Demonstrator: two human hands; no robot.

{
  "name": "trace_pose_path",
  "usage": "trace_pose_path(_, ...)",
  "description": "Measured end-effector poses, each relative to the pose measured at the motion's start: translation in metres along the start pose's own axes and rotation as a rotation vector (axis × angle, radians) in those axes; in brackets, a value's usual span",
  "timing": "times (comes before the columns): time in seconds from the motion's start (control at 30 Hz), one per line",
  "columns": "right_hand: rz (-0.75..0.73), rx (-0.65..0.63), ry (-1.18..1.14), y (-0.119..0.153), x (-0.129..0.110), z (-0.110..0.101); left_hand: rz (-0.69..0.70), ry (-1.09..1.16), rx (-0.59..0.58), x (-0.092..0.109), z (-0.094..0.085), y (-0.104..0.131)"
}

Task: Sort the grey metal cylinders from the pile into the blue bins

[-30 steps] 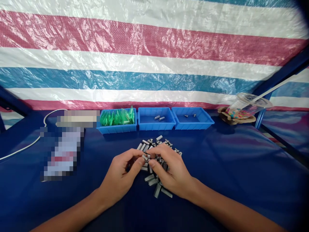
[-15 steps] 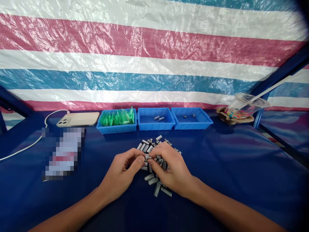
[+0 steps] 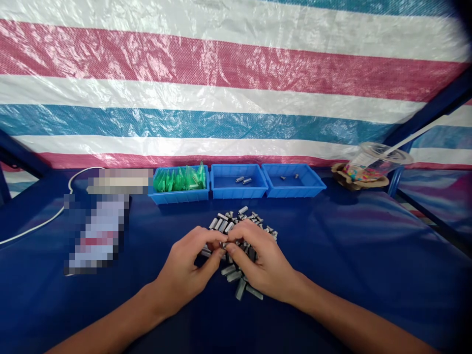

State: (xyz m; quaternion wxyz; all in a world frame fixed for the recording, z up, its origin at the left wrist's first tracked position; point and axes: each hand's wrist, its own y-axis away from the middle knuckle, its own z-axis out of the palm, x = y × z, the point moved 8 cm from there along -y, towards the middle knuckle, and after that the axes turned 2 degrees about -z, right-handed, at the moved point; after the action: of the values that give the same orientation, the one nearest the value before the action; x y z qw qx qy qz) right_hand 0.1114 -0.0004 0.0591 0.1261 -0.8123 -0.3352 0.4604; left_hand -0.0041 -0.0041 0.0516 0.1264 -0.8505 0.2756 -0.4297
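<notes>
Over a pile of hexagonal metal standoffs [image 3: 241, 289] and small screws [image 3: 271, 230], my two hands meet fingertip to fingertip. My left hand [image 3: 188, 263] is closed in a pinch, thumb and index finger at a small silver metal part [image 3: 223, 244]. My right hand [image 3: 260, 258] pinches at the same spot from the other side, its thumb and index finger against the part. Fingers cover most of it, so I cannot tell whether it is a screw, a standoff or both joined. Some of the pile is hidden beneath my hands.
Behind the pile stand three blue bins: one [image 3: 179, 197] with green packets [image 3: 180, 179], one [image 3: 239, 193] with two standoffs, one [image 3: 297, 191] with two screws. Left lie a blurred phone-shaped item [image 3: 98, 226] and a white cable [image 3: 47, 223]. A plastic cup [image 3: 372, 167] is at the right.
My left thumb has shifted down and its index finger has straightened toward the right hand. The small metal part is more covered now. My right hand has barely moved.
</notes>
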Motion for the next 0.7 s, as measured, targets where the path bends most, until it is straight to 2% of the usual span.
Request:
trace_pose_path(0.1,-0.178,0.1,0.205,-0.006,-0.006,-0.02,-0.016,-0.033,-0.06,-0.004,0.004,0.001)
trace_pose_path(0.17,-0.246,0.263,0.434,-0.01,0.0,-0.051,-0.052,-0.047,-0.097,-0.009,0.006,0.001)
trace_pose_path(0.2,-0.214,0.396,0.551,-0.01,0.008,-0.073,-0.065,-0.053,-0.11,-0.011,0.006,0.001)
trace_pose_path(0.27,-0.036,0.615,0.777,-0.006,0.032,-0.115,-0.075,-0.061,-0.136,-0.013,0.007,0.001)
trace_pose_path(0.33,0.08,0.631,0.925,-0.004,0.052,-0.133,-0.071,-0.068,-0.153,-0.013,0.009,0.0)
trace_pose_path(0.37,0.099,0.591,0.934,-0.004,0.059,-0.133,-0.071,-0.069,-0.161,-0.012,0.01,0.0)
trace_pose_path(0.43,0.057,0.414,0.846,-0.007,0.066,-0.112,-0.071,-0.069,-0.178,-0.012,0.013,0.0)
trace_pose_path(0.53,-0.063,0.038,0.593,-0.012,0.063,-0.05,-0.067,-0.079,-0.208,-0.011,0.019,0.0)
trace_pose_path(0.57,-0.08,-0.037,0.535,-0.013,0.06,-0.034,-0.066,-0.082,-0.217,-0.011,0.021,0.0)
trace_pose_path(0.63,-0.078,-0.095,0.471,-0.018,0.056,-0.016,-0.066,-0.08,-0.234,-0.01,0.023,0.001)
trace_pose_path(0.7,-0.051,-0.08,0.462,-0.024,0.057,-0.011,-0.065,-0.069,-0.241,-0.01,0.025,0.002)
